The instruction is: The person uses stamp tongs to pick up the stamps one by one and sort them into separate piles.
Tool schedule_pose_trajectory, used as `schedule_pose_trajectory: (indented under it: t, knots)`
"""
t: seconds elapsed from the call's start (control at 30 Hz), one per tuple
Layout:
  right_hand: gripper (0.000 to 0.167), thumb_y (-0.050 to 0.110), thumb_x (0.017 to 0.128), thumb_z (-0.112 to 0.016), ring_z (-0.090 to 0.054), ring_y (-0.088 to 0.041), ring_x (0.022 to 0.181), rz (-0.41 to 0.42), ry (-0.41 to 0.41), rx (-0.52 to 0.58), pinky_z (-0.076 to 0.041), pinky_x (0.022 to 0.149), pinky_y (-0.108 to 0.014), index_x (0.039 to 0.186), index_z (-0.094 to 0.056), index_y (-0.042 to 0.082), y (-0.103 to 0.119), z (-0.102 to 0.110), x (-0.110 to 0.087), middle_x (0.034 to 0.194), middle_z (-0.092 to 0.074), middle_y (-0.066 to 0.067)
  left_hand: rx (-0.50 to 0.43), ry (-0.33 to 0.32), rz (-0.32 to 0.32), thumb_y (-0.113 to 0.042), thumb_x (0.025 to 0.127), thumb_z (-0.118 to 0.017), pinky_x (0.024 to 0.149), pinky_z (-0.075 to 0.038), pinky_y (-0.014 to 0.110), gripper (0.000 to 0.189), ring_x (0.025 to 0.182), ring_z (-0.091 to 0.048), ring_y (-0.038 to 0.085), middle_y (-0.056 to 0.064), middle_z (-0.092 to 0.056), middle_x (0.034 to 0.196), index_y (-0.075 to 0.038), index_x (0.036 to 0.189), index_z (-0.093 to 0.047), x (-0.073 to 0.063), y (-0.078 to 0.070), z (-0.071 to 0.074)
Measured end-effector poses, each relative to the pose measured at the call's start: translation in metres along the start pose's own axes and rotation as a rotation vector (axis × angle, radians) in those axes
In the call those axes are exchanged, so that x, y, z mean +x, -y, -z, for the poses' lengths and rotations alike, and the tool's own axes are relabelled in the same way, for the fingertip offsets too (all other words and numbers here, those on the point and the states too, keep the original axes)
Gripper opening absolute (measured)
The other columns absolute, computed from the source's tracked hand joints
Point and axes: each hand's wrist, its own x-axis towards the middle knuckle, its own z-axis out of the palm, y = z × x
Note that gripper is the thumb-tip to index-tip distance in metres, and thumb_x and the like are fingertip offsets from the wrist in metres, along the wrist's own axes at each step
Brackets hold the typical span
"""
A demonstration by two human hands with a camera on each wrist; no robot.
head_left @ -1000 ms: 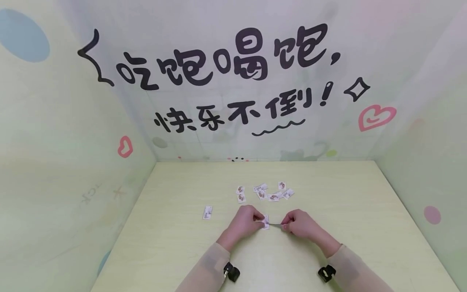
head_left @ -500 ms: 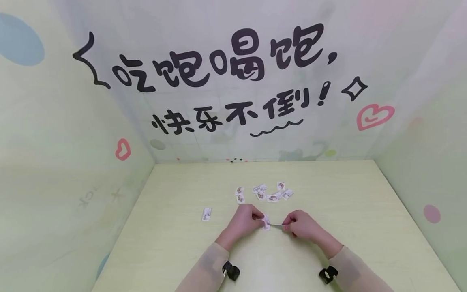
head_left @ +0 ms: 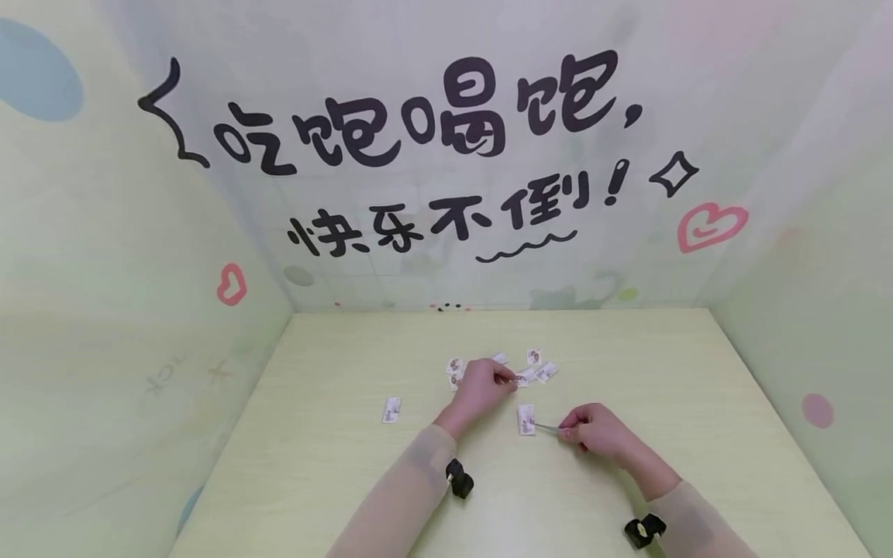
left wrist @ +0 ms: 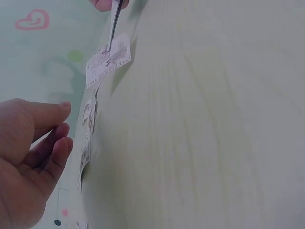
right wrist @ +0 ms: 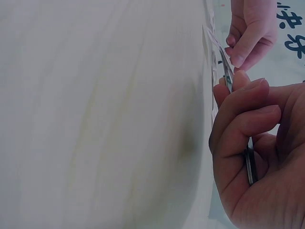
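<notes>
Right hand (head_left: 598,428) pinches tweezers (head_left: 547,427), left hand (head_left: 484,386) looks loose and empty, and the slip (head_left: 525,419) is probably light, bendy paper, so edge-grab it.

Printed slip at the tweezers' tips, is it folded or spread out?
Spread out. In the left wrist view, the printed slip shows one broad face without a visible fold. The right hand holds the tweezers.
</notes>
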Motion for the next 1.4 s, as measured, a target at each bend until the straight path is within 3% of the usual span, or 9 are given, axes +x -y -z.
schedule_pose_trajectory:
  t: [0.27, 0.57, 0.93, 1.13, 1.4]
  knots:
    - [0.008, 0.003, 0.093, -0.073, -0.054, -0.017, 0.063, -0.027, -0.008, 0.014, -0.045, 0.060, -0.029, 0.097, -0.074, -0.003, 0.002, -0.002, 0.003, 0.076, -0.063, -0.005, 0.040, -0.007, 0.015, -0.007, 0.092, -0.084, 0.075, -0.056, 0.026, 0.011, 0.080, -0.064, 0.009, 0.000, -0.076, 0.090, -0.004, 0.103, -0.084, 0.005, 0.008, 0.011]
    - [0.009, 0.002, 0.094, -0.071, -0.053, -0.017, 0.064, -0.034, 0.004, 0.048, -0.044, 0.060, -0.029, 0.099, -0.073, -0.005, 0.007, 0.000, 0.009, 0.076, -0.063, -0.006, 0.044, -0.065, 0.096, -0.008, 0.094, -0.082, 0.075, -0.056, 0.030, 0.014, 0.082, -0.063, 0.012, -0.002, -0.073, 0.091, -0.006, 0.108, -0.083, 0.017, 0.019, 0.023]
    - [0.009, 0.003, 0.094, -0.072, -0.054, -0.016, 0.064, -0.027, 0.016, 0.056, -0.045, 0.060, -0.028, 0.099, -0.074, -0.005, 0.007, -0.007, 0.016, 0.076, -0.063, -0.003, 0.062, -0.077, 0.090, -0.004, 0.093, -0.081, 0.081, -0.059, 0.032, 0.015, 0.086, -0.067, 0.015, 0.005, -0.077, 0.097, -0.002, 0.108, -0.082, 0.028, 0.022, 0.020]
    - [0.011, 0.003, 0.095, -0.072, -0.054, -0.017, 0.065, -0.020, 0.029, 0.067, -0.046, 0.061, -0.029, 0.101, -0.074, -0.005, 0.012, -0.013, 0.018, 0.077, -0.064, -0.004, 0.088, -0.088, 0.087, -0.006, 0.094, -0.081, 0.081, -0.059, 0.034, 0.014, 0.087, -0.067, 0.015, 0.003, -0.077, 0.097, -0.004, 0.108, -0.082, 0.025, 0.024, 0.028]
    - [0.011, 0.003, 0.095, -0.071, -0.055, -0.015, 0.064, -0.023, 0.043, 0.078, -0.046, 0.061, -0.028, 0.102, -0.075, -0.005, 0.019, -0.027, 0.025, 0.079, -0.067, -0.006, 0.093, -0.065, 0.107, -0.006, 0.094, -0.081, 0.082, -0.058, 0.036, 0.018, 0.089, -0.065, 0.017, 0.003, -0.075, 0.098, -0.004, 0.113, -0.082, 0.011, 0.034, 0.055]
